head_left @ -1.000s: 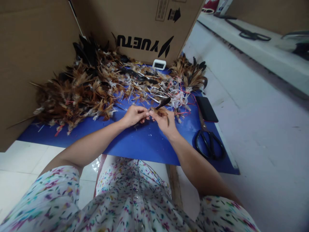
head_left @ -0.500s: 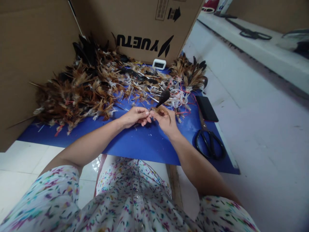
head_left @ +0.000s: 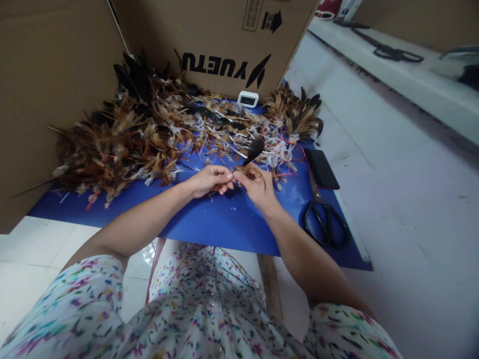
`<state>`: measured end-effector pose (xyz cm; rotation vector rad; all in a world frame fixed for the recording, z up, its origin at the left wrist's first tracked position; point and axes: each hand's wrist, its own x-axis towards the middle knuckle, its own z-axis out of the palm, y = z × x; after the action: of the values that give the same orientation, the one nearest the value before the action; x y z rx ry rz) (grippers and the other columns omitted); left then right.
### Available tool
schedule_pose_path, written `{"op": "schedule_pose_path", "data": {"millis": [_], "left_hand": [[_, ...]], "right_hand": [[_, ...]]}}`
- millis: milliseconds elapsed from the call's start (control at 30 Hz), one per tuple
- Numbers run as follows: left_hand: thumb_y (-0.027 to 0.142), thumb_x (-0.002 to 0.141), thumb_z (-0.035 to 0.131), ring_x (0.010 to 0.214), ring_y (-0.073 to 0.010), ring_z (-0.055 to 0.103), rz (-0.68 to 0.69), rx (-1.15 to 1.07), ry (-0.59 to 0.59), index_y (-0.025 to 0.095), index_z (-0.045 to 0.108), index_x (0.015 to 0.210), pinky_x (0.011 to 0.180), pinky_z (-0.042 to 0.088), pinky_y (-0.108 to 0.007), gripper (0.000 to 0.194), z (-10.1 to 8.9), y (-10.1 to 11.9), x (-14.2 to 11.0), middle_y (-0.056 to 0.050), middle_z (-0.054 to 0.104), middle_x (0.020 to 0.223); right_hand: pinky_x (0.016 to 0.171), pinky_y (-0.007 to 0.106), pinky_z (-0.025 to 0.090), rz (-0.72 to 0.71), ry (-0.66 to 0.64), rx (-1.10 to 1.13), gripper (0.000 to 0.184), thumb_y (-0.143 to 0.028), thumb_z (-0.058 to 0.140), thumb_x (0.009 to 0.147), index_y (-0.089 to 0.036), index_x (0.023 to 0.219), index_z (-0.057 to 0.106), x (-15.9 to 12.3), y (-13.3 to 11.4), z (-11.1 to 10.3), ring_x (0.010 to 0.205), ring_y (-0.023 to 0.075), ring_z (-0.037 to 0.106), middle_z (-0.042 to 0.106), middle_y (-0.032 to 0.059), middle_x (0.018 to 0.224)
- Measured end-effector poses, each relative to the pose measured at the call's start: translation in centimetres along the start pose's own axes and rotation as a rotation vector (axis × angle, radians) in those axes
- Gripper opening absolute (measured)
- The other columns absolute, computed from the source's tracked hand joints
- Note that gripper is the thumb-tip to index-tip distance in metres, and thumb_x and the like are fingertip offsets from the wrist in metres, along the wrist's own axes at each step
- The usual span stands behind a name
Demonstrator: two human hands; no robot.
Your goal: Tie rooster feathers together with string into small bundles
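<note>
My right hand (head_left: 258,187) is closed on a small bunch of feathers (head_left: 255,149); a dark feather sticks up from it and brown ones curl over the fingers. Close against it, my left hand (head_left: 213,181) pinches at the lower end of the bunch, thumb against forefinger. What exactly lies between the left fingertips is too small to make out. Both hands are just over the blue table covering (head_left: 224,219). Behind them lie loose brown feathers (head_left: 224,132) and a tangle of clear and red ties (head_left: 279,149).
A big heap of feathers (head_left: 127,139) covers the left side, against a cardboard box (head_left: 220,30). At the back stand a white digital timer (head_left: 247,99) and a feather bundle (head_left: 294,112). Black-handled scissors (head_left: 325,224) and a black phone (head_left: 322,168) lie at right.
Almost nothing differs. The hands keep their pinch, and the brown feathers at the right hand have shifted slightly. The whole view has moved a touch.
</note>
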<state>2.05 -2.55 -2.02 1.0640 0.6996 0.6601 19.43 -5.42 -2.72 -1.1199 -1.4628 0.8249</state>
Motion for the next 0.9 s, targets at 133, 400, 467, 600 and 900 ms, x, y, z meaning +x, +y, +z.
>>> {"op": "schedule_pose_path", "data": {"millis": [133, 400, 467, 600, 900], "left_hand": [[0.027, 0.078, 0.081, 0.045, -0.0046, 0.056, -0.006, 0.010, 0.030, 0.009, 0.063, 0.072, 0.044, 0.041, -0.016, 0.026, 0.2, 0.2, -0.1, -0.003, 0.069, 0.064], [0.030, 0.071, 0.086, 0.043, -0.0050, 0.055, -0.011, -0.002, 0.025, 0.009, 0.063, 0.070, 0.042, 0.041, -0.016, 0.031, 0.4, 0.4, -0.2, -0.003, 0.068, 0.061], [0.032, 0.071, 0.086, 0.043, -0.0051, 0.056, -0.016, 0.002, 0.015, 0.009, 0.063, 0.070, 0.042, 0.042, -0.016, 0.033, 0.3, 0.3, -0.2, -0.003, 0.068, 0.061], [0.039, 0.065, 0.089, 0.044, -0.0057, 0.057, -0.005, 0.000, -0.010, 0.009, 0.063, 0.070, 0.042, 0.043, -0.016, 0.040, 0.2, 0.2, -0.2, -0.002, 0.067, 0.060], [0.038, 0.068, 0.088, 0.045, -0.0053, 0.056, 0.052, 0.018, 0.017, 0.010, 0.062, 0.072, 0.044, 0.043, -0.016, 0.037, 0.1, 0.2, -0.1, 0.000, 0.066, 0.060]], "right_hand": [[0.058, 0.028, 0.038, 0.009, -0.007, 0.020, 0.040, -0.052, 0.076, 0.076, -0.021, 0.063, 0.056, 0.0, 0.0, 0.1, 0.055, 0.0109, 0.048, 0.053, -0.0047, 0.058], [0.057, 0.029, 0.040, 0.022, -0.020, 0.036, 0.041, -0.055, 0.075, 0.076, -0.021, 0.062, 0.055, 0.0, -0.5, 0.1, 0.054, 0.0114, 0.049, 0.054, -0.0047, 0.056], [0.056, 0.029, 0.040, 0.024, -0.018, 0.047, 0.042, -0.056, 0.076, 0.075, -0.021, 0.063, 0.055, 0.0, -0.7, 0.1, 0.053, 0.0114, 0.050, 0.054, -0.0047, 0.056], [0.055, 0.028, 0.041, 0.014, -0.017, 0.039, 0.044, -0.057, 0.076, 0.073, -0.021, 0.060, 0.054, 0.1, -1.1, 0.1, 0.053, 0.0109, 0.049, 0.053, -0.0048, 0.054], [0.056, 0.030, 0.048, 0.063, -0.036, 0.030, 0.043, -0.060, 0.076, 0.072, -0.022, 0.061, 0.056, 0.1, -1.3, 0.1, 0.052, 0.0120, 0.052, 0.055, -0.0039, 0.054]]}}
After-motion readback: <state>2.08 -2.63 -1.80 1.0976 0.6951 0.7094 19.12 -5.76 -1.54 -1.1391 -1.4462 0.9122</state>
